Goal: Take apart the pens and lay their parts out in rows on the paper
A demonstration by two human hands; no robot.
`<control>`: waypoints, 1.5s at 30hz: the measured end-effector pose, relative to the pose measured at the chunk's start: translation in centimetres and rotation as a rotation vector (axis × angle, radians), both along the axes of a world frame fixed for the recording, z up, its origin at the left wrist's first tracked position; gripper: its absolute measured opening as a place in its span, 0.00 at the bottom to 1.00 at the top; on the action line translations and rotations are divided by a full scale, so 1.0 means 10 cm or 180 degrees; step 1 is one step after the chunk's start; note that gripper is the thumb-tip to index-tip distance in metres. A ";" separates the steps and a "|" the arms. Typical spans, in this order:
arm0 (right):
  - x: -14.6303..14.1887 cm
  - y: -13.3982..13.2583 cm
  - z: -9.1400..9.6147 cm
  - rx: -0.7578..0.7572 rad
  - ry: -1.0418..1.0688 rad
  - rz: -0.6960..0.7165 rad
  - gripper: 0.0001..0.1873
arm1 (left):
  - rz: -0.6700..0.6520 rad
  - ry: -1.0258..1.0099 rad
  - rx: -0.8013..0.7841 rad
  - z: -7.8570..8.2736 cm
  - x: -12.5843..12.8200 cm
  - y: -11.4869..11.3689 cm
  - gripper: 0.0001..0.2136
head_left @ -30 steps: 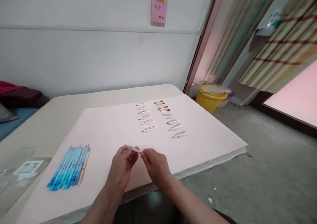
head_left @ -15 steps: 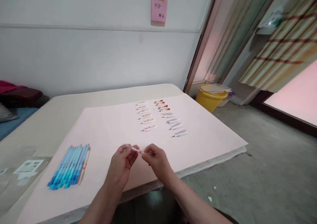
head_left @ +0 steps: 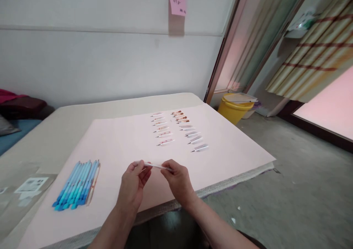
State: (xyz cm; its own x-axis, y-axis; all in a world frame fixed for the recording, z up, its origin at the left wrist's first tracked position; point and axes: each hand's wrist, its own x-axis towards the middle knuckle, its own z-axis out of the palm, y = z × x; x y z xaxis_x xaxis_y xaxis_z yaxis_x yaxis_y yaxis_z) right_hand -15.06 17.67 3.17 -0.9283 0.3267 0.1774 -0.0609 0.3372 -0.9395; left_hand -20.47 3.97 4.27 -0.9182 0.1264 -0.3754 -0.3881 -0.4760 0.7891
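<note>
A slim white pen piece [head_left: 154, 165] spans the gap between my two hands, level above the pink sheet. My left hand [head_left: 135, 181] is closed, with thumb and fingers pinching its left end. The fingertips of my right hand [head_left: 176, 179] close around its darker right end. Whether it is one part or two joined ones, I cannot tell. Beyond my hands lie two columns of short pen parts with dark tips: a left column [head_left: 164, 143] and a right column [head_left: 200, 148]. Far to the left rests a bundle of blue pens [head_left: 74, 184] with one brownish pen [head_left: 93, 184] along its right side.
The pink sheet [head_left: 118, 142] covers much of the table, whose front edge is right before me. A flat plastic package [head_left: 33, 186] lies at the left. On the floor past the table's right side stands a yellow bucket [head_left: 235, 109]. A pink note [head_left: 178, 4] hangs on the wall.
My hands have moved slightly apart, so more of the thin white length shows between them. The pink note has swung upward at its lower edge. Other pens lie as before.
</note>
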 end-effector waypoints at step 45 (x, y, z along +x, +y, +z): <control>-0.10 0.16 0.13 -0.1220 -0.0888 0.0516 0.02 | -0.0178 -0.0159 0.0141 0.01 -0.02 -0.01 0.04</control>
